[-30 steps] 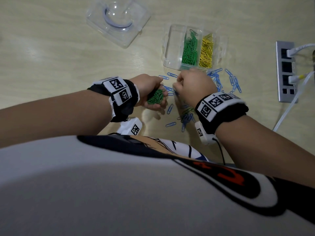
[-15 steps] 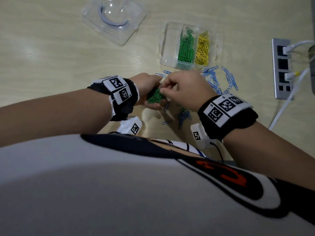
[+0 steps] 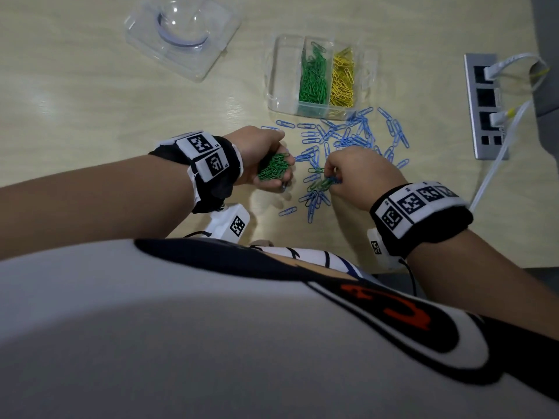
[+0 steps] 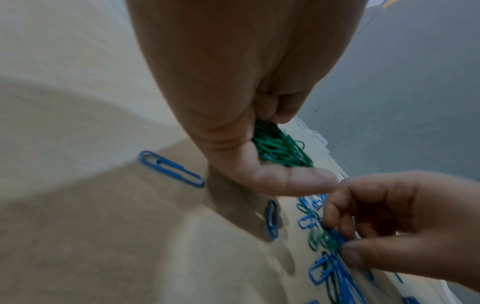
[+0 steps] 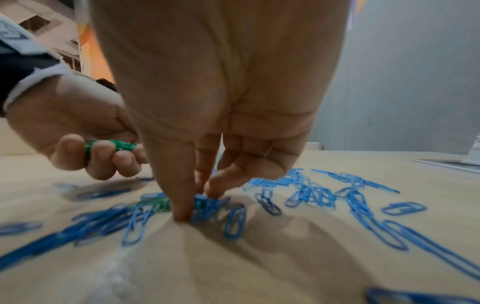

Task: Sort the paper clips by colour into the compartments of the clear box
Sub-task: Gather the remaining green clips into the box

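The clear box (image 3: pixel 279 99) stands at the back. Its middle compartment holds green clips (image 3: pixel 313 80), the one to their right yellow clips (image 3: pixel 341 77), and the left one looks empty. Blue clips (image 3: pixel 348 137) lie scattered in front of it. My left hand (image 3: pixel 284 179) is curled round a bunch of green clips (image 3: pixel 273 169) (image 4: pixel 280 148) (image 5: pixel 111 144) just above the table. Beside it, my right hand (image 3: pixel 331 178) (image 5: pixel 197 203) pinches a small clump of green and blue clips (image 3: pixel 322 183) (image 4: pixel 327 240) lying on the table.
A clear plastic lid (image 3: pixel 184 34) lies at the back left. A grey power strip (image 3: pixel 485 107) with white cables (image 3: pixel 496 173) is set into the table at the right. More blue clips (image 3: pixel 313 201) lie near the front edge, close to my body.
My right hand has drawn away from my left hand, down and to the right onto the pile, where it now pinches clips. The left hand keeps its green bunch and has barely moved.
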`<state>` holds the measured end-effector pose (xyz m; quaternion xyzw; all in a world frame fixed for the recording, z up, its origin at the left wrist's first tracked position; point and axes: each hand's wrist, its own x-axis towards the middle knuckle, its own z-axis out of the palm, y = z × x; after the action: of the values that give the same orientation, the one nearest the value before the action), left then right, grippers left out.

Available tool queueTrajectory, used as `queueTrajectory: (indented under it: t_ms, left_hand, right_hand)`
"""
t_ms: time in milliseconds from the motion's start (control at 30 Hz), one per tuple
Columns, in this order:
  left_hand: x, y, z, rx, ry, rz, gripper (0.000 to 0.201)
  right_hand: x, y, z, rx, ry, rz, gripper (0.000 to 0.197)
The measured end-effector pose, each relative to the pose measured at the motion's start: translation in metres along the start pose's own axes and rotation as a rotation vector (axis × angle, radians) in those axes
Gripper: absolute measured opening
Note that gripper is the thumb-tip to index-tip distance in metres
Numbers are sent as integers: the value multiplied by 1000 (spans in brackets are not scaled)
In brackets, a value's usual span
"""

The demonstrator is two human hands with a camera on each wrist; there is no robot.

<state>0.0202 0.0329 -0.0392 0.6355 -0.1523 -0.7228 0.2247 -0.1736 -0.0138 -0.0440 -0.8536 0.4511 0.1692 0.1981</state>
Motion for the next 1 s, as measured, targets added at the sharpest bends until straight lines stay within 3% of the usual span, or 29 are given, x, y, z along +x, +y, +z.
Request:
queueTrajectory:
  t_ms: [100, 300, 500, 767, 1000]
  left_hand:
    - [0, 1, 2, 13, -1, 0, 51]
    - [-2, 0, 4, 19, 8, 8, 50]
    - [-5, -1, 6, 39, 22, -1, 49]
    - [-5, 0, 8, 63, 34, 14, 51]
    - [-6, 0, 9, 71, 39, 29, 51]
  right_hand:
    - [-2, -1, 1, -60, 43, -38, 10]
    - [-4, -8, 0, -145, 124, -96, 17]
    - [-4, -12, -5, -257, 93, -138, 23]
    - [2, -14, -4, -243, 10, -58, 21]
    - [1, -15, 1, -248, 92, -103, 22]
